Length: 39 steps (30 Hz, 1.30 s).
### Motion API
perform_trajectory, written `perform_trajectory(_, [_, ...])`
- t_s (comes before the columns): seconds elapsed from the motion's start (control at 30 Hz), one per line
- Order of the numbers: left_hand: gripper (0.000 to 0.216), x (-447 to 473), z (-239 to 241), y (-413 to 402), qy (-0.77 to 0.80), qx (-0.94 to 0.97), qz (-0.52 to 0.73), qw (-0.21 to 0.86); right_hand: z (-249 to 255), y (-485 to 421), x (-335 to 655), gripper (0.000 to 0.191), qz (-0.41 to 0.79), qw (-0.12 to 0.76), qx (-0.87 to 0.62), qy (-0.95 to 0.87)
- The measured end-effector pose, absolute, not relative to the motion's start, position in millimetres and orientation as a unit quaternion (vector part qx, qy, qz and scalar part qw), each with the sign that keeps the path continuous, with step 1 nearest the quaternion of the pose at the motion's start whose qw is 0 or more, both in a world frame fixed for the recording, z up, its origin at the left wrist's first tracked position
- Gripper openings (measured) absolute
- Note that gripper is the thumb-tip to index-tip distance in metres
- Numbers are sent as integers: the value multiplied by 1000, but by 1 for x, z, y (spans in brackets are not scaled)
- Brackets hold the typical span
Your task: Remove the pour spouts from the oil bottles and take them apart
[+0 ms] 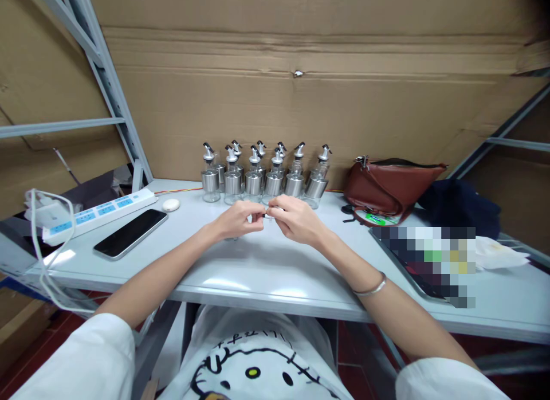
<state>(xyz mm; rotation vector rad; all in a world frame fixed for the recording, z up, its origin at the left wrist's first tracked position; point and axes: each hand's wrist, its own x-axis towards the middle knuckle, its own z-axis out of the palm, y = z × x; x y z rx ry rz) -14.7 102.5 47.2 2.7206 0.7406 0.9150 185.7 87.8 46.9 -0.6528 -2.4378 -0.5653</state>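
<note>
My left hand [239,219] and my right hand [295,219] meet above the middle of the pale grey table [266,268]. Both have their fingers pinched on a small pale part [268,215] held between them; most of it is hidden by the fingers. Just behind the hands stand several glass dispenser bottles [264,176] with steel bands and spout caps, in two rows against the cardboard wall. A metal bangle [372,287] circles my right wrist.
A black phone [131,232], a white power strip [101,211] with its cable and a small white puck [171,204] lie at the left. A brown leather bag [389,188] and dark cloth [458,208] sit at the right. A blurred flat item [429,262] lies right front.
</note>
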Motion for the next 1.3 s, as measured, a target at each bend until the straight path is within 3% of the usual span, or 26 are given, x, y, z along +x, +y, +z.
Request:
perform_trajectory(0.1, [15,-12,46,100,254,907,314,119,45,88,185,24,-212,270,-256,-904])
perform_trajectory(0.3, [43,-5,42,96,280,862,309,289,41,95,183,15,-168,261,-294,-904])
perform_trajectory(0.67, [39,-3,40,104,271,813,326,400,52,88,187,25,-334,218,-283,-872])
perform_trajectory(0.83, [44,-4,43,104,257,787,355,434,53,90,194,19,-386,267,-259,-844])
perform_trajectory(0.93, [41,-17,50,113,296,715,450,446,55,94,213,17,-396,395,-279,-780])
perform_trajectory(1.0, [40,-25,53,119,310,660,513,452,57,98,224,14,-362,510,-331,-707])
perform_trajectory(1.07, [37,-26,52,120,296,655,497,487,57,101,226,11,-286,567,-344,-692])
perform_trajectory(1.3, [39,-4,38,100,238,733,357,527,42,91,186,15,-66,408,-256,-874])
